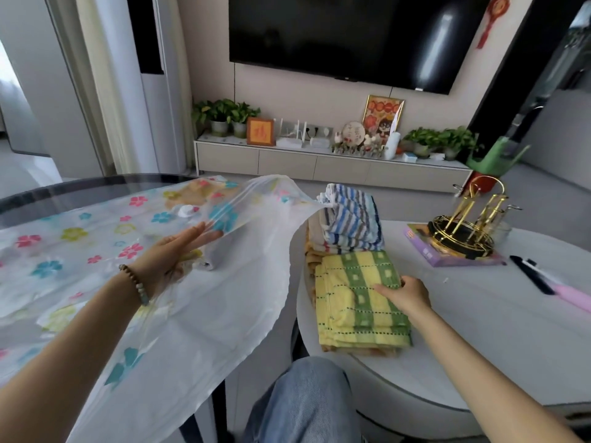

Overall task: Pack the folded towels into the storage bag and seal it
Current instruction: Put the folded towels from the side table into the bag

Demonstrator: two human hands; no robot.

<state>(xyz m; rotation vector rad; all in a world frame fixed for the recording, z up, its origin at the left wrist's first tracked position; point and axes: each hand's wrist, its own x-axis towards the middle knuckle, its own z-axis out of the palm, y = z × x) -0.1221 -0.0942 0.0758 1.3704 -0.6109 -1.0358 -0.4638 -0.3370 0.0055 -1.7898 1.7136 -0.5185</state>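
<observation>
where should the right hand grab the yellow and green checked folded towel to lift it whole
Probably its right edge, coming from the right: the yellow and green checked folded towel lies flat with that edge free, so thumb on top and fingers under pinch all layers. The right hand sits there.

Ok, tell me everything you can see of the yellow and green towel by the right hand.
The yellow and green towel is folded into a flat rectangle of several layers, terry-like cloth, yellow with green bands and dark dotted lines. It lies on top of another folded towel at the near left edge of the white table, in front of the blue striped towel. The right hand grips its right edge, thumb on top.
</observation>
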